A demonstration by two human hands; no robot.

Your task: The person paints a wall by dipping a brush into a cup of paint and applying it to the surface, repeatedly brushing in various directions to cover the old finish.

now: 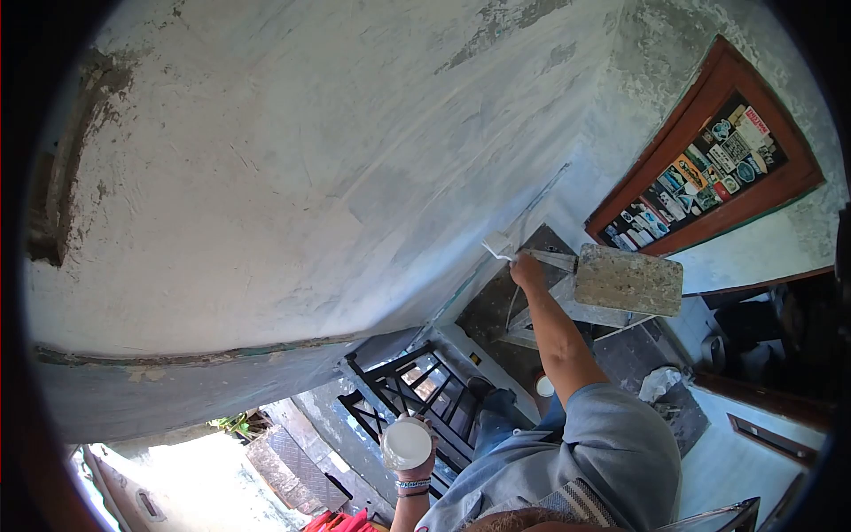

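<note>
My right hand [526, 271] is closed round the handle of a paint brush or roller [499, 245], whose pale head is at the lower part of the plastered wall [266, 195]. Whether the head touches the wall I cannot tell. Down at the lower middle, my left hand [423, 454] holds a round white container [407, 443], seen from above with white inside. Bracelets circle the left wrist.
A wooden stool or ladder top [628, 280] stands right of my right hand. Black metal railing [425, 386] is beside the container. A red-brown framed panel with stickers [700, 173] hangs at the right. Another small container [544, 386] sits below.
</note>
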